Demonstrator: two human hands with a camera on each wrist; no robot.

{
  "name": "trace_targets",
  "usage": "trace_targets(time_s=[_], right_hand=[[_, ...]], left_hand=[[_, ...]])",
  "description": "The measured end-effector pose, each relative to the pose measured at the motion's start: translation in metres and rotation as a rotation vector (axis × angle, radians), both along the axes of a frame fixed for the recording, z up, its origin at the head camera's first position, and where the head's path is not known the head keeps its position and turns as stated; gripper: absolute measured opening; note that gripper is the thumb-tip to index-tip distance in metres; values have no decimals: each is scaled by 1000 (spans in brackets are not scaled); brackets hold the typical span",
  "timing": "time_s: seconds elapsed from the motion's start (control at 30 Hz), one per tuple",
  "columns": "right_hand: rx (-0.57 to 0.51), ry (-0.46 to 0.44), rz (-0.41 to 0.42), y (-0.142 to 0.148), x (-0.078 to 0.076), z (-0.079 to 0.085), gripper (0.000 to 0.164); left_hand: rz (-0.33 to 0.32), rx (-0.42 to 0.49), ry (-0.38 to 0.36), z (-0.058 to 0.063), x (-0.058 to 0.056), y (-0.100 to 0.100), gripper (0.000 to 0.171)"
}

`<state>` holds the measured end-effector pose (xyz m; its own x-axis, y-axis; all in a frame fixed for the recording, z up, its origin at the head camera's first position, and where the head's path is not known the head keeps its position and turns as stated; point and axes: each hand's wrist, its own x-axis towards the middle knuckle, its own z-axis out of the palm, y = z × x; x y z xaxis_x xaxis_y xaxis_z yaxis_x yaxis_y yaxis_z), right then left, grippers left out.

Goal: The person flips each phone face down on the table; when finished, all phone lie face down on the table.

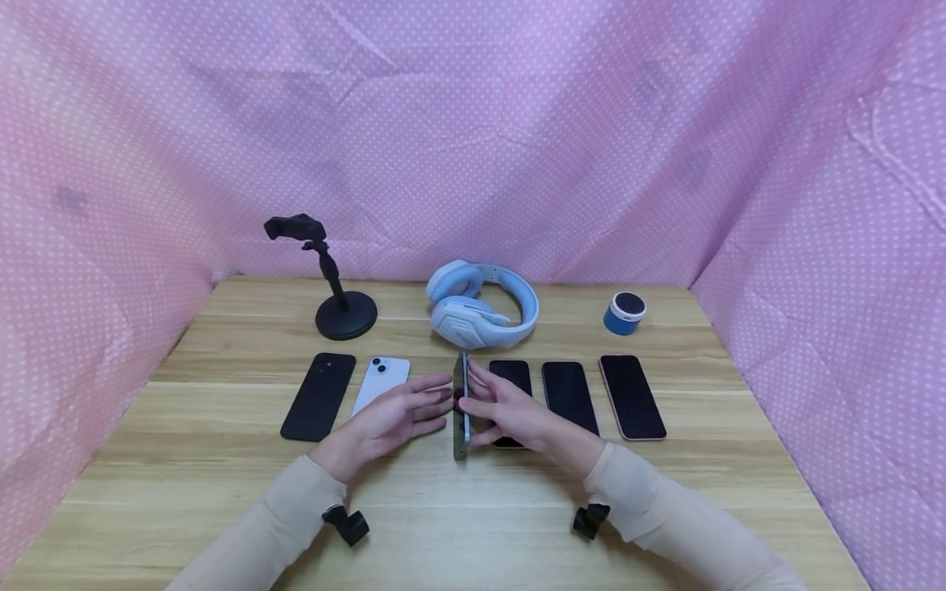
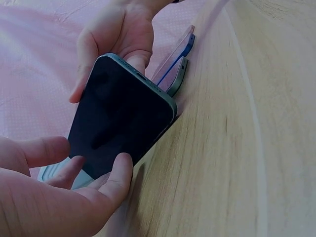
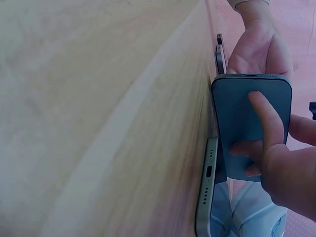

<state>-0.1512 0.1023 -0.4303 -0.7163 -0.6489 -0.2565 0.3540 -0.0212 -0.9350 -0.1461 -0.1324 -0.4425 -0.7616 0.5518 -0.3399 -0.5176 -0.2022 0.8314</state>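
Observation:
In the head view a dark-screened smartphone point(image 1: 461, 439) stands on its long edge at the middle of the table. My right hand point(image 1: 521, 414) holds it from the right, with a fingertip over its upper edge. The left wrist view shows its black screen point(image 2: 118, 108) facing my left hand. Its grey-blue back point(image 3: 234, 111) faces my right fingers in the right wrist view. My left hand point(image 1: 395, 417) lies just left of the screen, fingers extended; whether they touch it I cannot tell. A white phone point(image 1: 386, 376) is partly hidden under my left hand.
A black phone point(image 1: 319, 396) lies at the left. Three dark-screened phones, the nearest point(image 1: 512, 373) partly covered by my right hand, lie at the right. Behind stand a black holder point(image 1: 346, 315), light-blue headphones point(image 1: 473, 322) and a small blue speaker point(image 1: 622, 318).

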Motion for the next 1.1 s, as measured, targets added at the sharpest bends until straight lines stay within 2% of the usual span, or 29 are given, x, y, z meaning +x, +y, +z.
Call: trace_targets(time_s=[0.37,0.6,0.9,1.1], right_hand=[[-38,2,0,3,-1,-2,75],[-20,7,-25,5,-1,-2,76],[21,25,-17,1,-3,-2,70],[-8,-10,-21,-2,-3,-4,71]], left_hand=[[-7,17,12,-1,0,-6,53],[2,29,-2,1,0,-8,54],[8,10,3,3,0,-14,53],[12,10,4,3,1,-19,53]])
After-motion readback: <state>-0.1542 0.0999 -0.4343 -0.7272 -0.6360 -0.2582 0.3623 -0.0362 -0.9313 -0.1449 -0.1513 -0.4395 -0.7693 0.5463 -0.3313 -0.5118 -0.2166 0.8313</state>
